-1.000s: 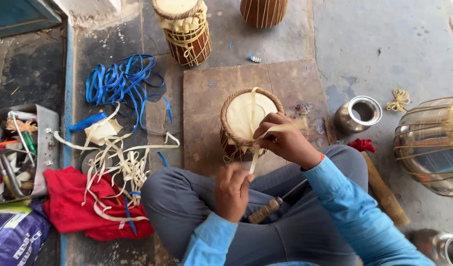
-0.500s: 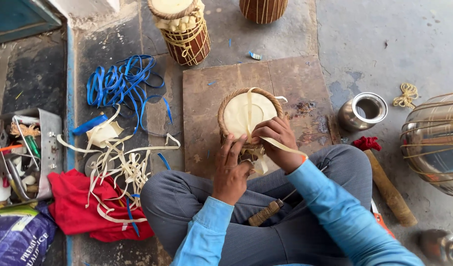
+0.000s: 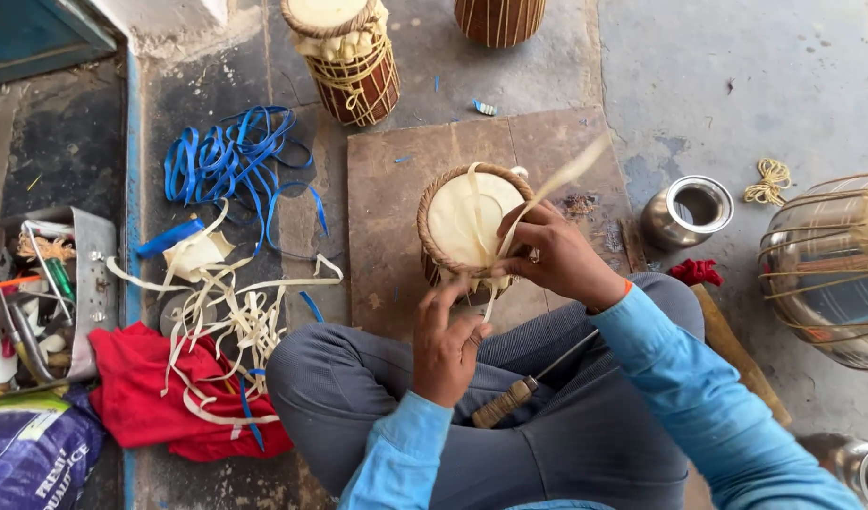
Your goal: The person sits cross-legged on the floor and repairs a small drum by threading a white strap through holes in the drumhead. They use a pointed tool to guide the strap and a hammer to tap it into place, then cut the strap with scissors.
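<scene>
Wooden-handled tool [image 3: 509, 401]: we note it lying across our lap, untouched.
Left hand [image 3: 450, 342]: fingers spread, released, fingertips touching the near rim of the small drum [image 3: 471, 227].
Right hand [image 3: 556, 257]: clenched on a pale hide strap [image 3: 547, 194], pulled taut up and away.
Small drum: upright on the brown board [image 3: 396, 189], just beyond our knees.
Steel pot [image 3: 687, 210]: right of board.
Blue straps [image 3: 228, 162]: far left.
Laced drum [image 3: 347, 57]: farthest, upright.

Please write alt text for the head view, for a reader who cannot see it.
Seen from above, a seated person's right hand pulls a pale strap across a small drum on a board, while the left hand steadies its near side. Blue and cream straps, a red cloth and a metal pot lie around.
</scene>
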